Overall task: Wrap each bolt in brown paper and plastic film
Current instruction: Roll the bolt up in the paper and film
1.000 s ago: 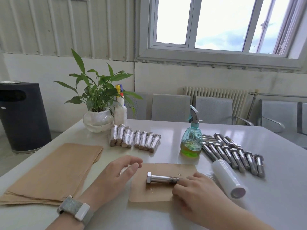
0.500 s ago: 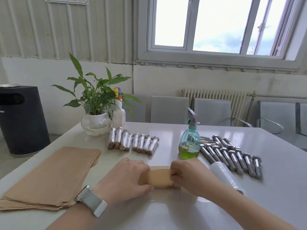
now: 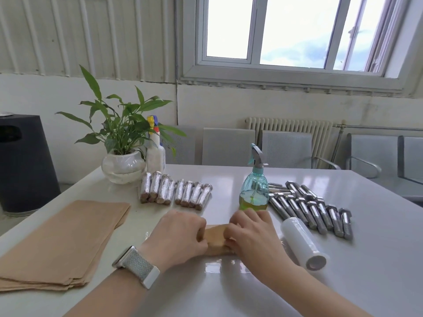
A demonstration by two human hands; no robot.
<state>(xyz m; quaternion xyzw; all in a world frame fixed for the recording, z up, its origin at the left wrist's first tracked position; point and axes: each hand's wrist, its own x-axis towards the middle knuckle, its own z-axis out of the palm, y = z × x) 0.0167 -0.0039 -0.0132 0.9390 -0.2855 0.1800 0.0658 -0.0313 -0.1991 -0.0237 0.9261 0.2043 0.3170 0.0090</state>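
Near the front edge of the white worktop (image 3: 229,294), both hands grip one brown paper roll (image 3: 216,240) that lies flat with its long axis running left to right. The left hand (image 3: 177,239) curls over the roll's left end and the right hand (image 3: 254,236) over its right end, fingers bent down onto the paper, so only the middle stretch of the roll shows between them. Whatever the paper encloses is hidden.

To the left lies a stack of brown paper sheets (image 3: 61,243), flat on the worktop. Farther back, a row of wrapped bolts (image 3: 175,193) lies side by side, each with its long axis running near to far. On the right, the bare bolts (image 3: 306,207) lie in a similar row, heads at the far end, threaded ends toward the near edge. Just near of them a roll of plastic film (image 3: 302,243) lies on its side, its open core facing near and right. A spray bottle (image 3: 254,186) stands upright behind the right hand, and a potted plant (image 3: 123,161) stands at the far left.
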